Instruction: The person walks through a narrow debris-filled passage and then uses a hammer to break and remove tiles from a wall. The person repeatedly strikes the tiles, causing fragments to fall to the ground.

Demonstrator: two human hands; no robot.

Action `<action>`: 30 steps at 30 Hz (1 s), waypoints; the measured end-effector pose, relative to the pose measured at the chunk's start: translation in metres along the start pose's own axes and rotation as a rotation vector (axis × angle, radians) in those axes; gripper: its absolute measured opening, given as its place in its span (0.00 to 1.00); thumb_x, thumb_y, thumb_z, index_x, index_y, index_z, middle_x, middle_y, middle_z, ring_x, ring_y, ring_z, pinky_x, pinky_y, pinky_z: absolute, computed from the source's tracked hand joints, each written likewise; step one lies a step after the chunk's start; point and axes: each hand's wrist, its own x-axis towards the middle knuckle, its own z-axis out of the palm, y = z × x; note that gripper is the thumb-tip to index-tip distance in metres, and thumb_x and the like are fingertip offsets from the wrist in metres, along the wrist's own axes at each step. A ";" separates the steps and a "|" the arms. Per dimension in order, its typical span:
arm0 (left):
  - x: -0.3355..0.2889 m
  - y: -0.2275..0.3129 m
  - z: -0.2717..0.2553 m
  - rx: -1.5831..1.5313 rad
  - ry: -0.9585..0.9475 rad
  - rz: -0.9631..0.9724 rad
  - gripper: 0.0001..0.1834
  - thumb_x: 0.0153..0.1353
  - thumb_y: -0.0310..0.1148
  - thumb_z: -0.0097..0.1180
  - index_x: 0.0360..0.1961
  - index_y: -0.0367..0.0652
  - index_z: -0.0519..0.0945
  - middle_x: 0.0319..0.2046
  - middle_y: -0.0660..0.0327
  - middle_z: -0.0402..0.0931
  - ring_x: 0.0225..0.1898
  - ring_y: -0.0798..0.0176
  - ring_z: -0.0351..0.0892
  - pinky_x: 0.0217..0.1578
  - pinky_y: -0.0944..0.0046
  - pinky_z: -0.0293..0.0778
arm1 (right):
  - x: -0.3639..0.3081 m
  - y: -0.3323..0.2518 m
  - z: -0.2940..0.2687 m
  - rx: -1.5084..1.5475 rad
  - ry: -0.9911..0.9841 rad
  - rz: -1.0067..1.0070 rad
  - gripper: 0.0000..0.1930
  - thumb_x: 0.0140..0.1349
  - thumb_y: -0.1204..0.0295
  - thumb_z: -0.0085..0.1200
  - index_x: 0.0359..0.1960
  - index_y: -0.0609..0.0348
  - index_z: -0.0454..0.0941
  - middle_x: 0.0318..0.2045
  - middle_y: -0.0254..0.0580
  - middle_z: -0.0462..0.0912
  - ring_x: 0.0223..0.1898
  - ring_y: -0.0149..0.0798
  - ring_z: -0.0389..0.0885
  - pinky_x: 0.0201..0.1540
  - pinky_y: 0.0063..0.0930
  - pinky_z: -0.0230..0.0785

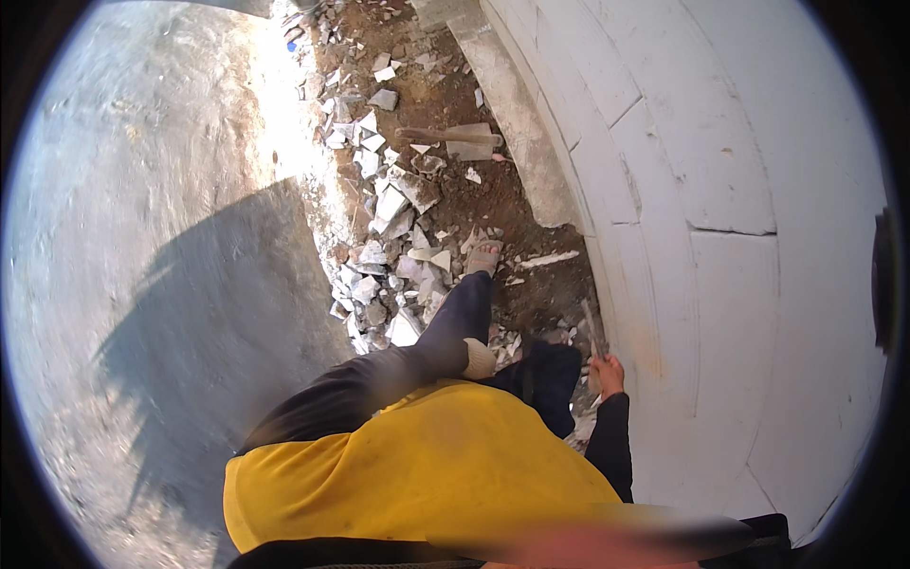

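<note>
At the foot of the white wall, my right hand [608, 376] is closed around a thin, greyish, stick-like piece [592, 327] that points up along the wall. Its exact kind is too small to make out. A cream, ribbed knit piece [479, 358] shows by my knee. It could be a glove on my left hand, but its fingers are hidden. Broken white tile and concrete rubble [389, 204] lies in a strip beyond my knee. My sandalled foot [483, 256] rests at its edge.
A pale wall [730, 313] with cracks and joints rises on the right, with a concrete ledge [521, 142] at its base. A wooden-handled object with a flat pale part [469, 142] lies on brown soil. Smooth concrete floor [142, 190], partly shadowed, spreads left.
</note>
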 end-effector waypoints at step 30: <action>0.294 -0.295 -0.175 0.136 0.493 0.089 0.19 0.62 0.46 0.61 0.40 0.39 0.88 0.36 0.44 0.86 0.42 0.40 0.86 0.44 0.45 0.81 | 0.420 0.074 0.162 -0.644 -0.239 -0.081 0.18 0.55 0.65 0.69 0.48 0.55 0.85 0.36 0.36 0.86 0.38 0.36 0.82 0.41 0.35 0.76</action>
